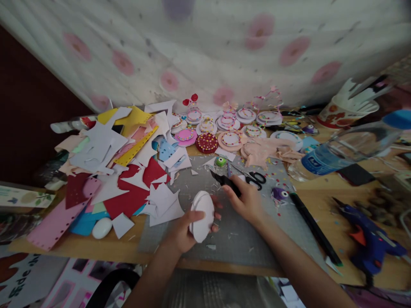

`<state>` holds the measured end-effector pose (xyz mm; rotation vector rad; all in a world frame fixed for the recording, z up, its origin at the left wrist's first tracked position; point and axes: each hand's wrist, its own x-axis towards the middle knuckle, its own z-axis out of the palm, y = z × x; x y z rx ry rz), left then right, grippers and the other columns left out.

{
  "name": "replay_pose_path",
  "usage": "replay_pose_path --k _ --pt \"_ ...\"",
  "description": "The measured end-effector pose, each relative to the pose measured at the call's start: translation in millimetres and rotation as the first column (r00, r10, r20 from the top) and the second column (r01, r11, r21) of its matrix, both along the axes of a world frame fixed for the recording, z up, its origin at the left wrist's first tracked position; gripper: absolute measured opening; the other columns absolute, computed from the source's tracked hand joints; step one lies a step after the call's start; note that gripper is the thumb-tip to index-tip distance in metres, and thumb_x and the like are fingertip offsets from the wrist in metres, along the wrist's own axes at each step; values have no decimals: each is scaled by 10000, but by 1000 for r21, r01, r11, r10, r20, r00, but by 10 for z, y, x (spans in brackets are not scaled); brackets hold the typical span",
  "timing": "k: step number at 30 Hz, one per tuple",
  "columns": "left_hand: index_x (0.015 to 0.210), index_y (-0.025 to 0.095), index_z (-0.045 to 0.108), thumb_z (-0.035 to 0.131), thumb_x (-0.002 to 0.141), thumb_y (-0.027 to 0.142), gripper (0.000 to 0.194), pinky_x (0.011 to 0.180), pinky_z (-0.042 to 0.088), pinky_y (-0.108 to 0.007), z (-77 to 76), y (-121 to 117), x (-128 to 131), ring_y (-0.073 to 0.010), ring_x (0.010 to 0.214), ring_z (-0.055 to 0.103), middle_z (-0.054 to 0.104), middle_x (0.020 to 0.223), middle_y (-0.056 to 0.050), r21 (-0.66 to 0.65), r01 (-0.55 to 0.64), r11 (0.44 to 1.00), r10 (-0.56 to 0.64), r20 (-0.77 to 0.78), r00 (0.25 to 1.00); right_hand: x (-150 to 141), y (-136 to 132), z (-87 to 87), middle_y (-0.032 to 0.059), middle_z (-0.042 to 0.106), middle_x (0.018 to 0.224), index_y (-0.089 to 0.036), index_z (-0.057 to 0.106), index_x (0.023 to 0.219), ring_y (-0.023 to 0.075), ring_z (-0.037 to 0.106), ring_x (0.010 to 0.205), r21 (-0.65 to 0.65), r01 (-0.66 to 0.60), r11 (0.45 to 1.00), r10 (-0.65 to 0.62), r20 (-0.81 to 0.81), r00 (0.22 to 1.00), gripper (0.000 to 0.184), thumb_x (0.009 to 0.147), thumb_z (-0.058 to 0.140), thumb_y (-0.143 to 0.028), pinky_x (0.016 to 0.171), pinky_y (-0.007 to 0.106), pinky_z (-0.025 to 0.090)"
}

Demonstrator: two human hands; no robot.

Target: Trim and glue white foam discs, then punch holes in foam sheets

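White foam disc (202, 215) is gripped edge-on in the left hand (183, 233) above the grey cutting mat (237, 239), while the right hand (247, 201) closes around a black cutter (224, 179), the disc apparently already cut but undecorated, unlike the finished beaded rounds (224, 132) behind.

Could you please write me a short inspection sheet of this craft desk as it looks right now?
Surface: wooden table with a grey cutting mat.
Job's things: white oval foam piece; black cutting tool.
Clutter: paper and foam scraps, decorated discs, scissors, blue glue gun, plastic bottle.
Hands: left hand holds the foam piece; right hand grips the cutting tool.
Cables: nothing seen.
Surroundings: spotted curtain behind.
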<state>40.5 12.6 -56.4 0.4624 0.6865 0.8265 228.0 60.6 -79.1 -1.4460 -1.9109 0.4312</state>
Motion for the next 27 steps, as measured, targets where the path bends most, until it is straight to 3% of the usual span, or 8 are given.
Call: replay_pose_path --k 3,6,10,15,19,23,25,27 --pt "1144 213 649 723 628 269 524 690 426 -288 -52 -8 -15 -200 876 514 608 985 -64 149 31 988 -3 -187 982 5 -30 16 30 614 599 -169 599 853 160 570 523 47 -128 991 129 -20 992 435 941 377 -532 493 250 339" --pt "1143 259 646 712 625 203 525 742 426 -293 -112 -1 -37 -189 849 522 605 909 -22 254 11 967 81 -350 933 3 -62 33 23 599 621 -165 601 868 144 548 537 129 -321 938 326 -15 945 462 932 393 -572 520 253 338" --pt "1266 270 574 661 638 194 638 835 432 -332 -151 3 -51 -234 966 542 602 1120 -41 308 -12 951 140 -398 907 -8 -86 38 26 596 643 -170 609 875 142 532 563 197 -433 880 432 52 901 458 917 430 -590 540 269 311" --pt "1311 298 529 576 588 115 747 915 409 -348 -161 -15 -66 -257 1077 519 563 1208 -31 362 7 932 169 -450 877 -5 -66 26 28 592 619 -178 608 792 141 529 545 172 -378 910 371 69 926 465 914 434 -592 538 271 308" --pt "1293 276 517 554 537 96 778 985 374 -404 -124 -50 -53 -291 1147 482 554 1202 -49 422 63 905 180 -512 840 27 -15 13 46 627 621 -166 618 804 159 575 554 176 -181 968 168 85 982 439 930 440 -547 524 262 327" --pt "1315 261 473 591 617 151 717 970 399 -425 -58 -53 -33 -291 1127 497 536 1195 -75 452 100 887 164 -508 845 37 0 -9 54 638 627 -167 621 824 181 599 566 172 -125 977 114 73 991 448 933 419 -551 517 263 340" --pt "1350 263 426 618 683 178 699 1023 363 -452 -19 -27 -46 -296 1190 468 494 1280 -89 502 154 851 220 -608 763 31 -2 -26 53 633 620 -164 619 839 186 593 556 142 -97 985 93 40 995 442 931 419 -548 511 264 341" --pt "1366 250 405 673 698 202 721 1075 308 -485 6 12 -79 -308 1254 418 453 1335 -109 572 279 771 317 -726 611 30 6 -43 48 627 623 -166 614 854 186 579 549 86 -40 996 42 -29 999 418 922 433 -537 515 265 346"
